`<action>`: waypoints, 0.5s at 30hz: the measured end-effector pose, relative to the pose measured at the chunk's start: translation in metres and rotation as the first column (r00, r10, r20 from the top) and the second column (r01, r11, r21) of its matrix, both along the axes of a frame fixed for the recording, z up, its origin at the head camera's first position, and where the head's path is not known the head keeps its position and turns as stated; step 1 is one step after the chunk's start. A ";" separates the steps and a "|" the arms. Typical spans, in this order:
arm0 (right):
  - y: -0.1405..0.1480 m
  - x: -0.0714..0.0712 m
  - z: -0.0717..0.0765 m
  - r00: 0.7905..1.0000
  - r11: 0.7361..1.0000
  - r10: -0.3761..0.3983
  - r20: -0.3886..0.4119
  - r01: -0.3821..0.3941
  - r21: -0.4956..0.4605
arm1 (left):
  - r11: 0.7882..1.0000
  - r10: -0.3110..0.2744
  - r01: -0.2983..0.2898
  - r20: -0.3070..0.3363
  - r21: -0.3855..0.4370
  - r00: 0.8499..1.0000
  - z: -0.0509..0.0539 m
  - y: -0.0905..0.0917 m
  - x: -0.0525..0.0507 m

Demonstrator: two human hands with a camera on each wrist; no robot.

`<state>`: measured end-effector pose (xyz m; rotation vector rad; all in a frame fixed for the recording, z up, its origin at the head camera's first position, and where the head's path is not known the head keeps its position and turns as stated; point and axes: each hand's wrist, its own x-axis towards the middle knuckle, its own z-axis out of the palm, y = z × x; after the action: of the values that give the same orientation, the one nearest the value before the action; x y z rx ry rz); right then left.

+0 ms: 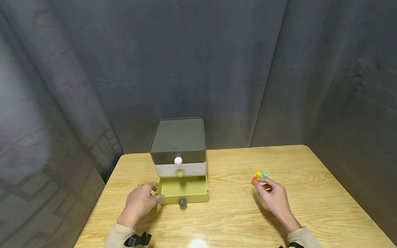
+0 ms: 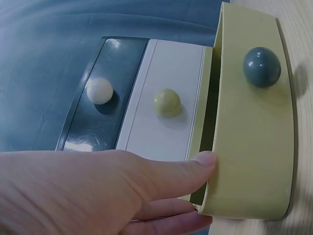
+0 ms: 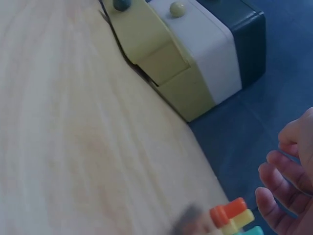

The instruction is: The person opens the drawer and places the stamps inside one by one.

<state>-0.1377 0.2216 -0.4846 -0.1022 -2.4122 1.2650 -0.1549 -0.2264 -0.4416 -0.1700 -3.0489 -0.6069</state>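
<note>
left hand (image 1: 140, 203): fingers relaxed, thumb touching front left corner of green drawer (image 1: 196, 198); drawer pulled out, floor showing. right hand (image 1: 274, 197): fingers loosely curled, gripping nothing, partly covers orange piece (image 3: 236, 207), yellow piece (image 1: 258, 174), teal piece (image 1: 265, 174), grouped on table (image 1: 229, 213). white drawer (image 1: 195, 169), gray drawer (image 1: 193, 157) closed, set back.

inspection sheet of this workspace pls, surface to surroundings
Surface: pale wood-grain table, glare at near edge
Job's things: three-tier box in grey, white and yellow-green, bottom drawer pulled out; small plastic-looking orange piece, yellow piece, teal piece, grouped
Clutter: nothing seen
Hands: left hand touches drawer's left front corner; right hand close to the pieces, apart in right wrist view
Cables: nothing seen
Surroundings: dark grey fabric curtain behind and beside
</note>
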 end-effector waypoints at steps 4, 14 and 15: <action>0.008 -0.004 0.009 1.000 1.000 -0.017 -0.024 0.018 0.018 | 1.000 0.004 -0.004 0.000 0.005 1.000 0.000 0.000 0.000; 0.030 -0.016 0.014 0.997 0.996 -0.071 -0.008 0.072 0.053 | 1.000 -0.001 0.001 -0.017 0.019 1.000 -0.002 0.000 0.000; 0.031 -0.017 0.013 0.997 0.996 -0.079 0.006 0.079 0.046 | 1.000 0.000 0.001 -0.017 0.021 1.000 -0.002 0.001 0.000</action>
<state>-0.1548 0.2531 -0.4715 -0.1872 -2.4170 1.1759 -0.1550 -0.2257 -0.4439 -0.1746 -3.0255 -0.6342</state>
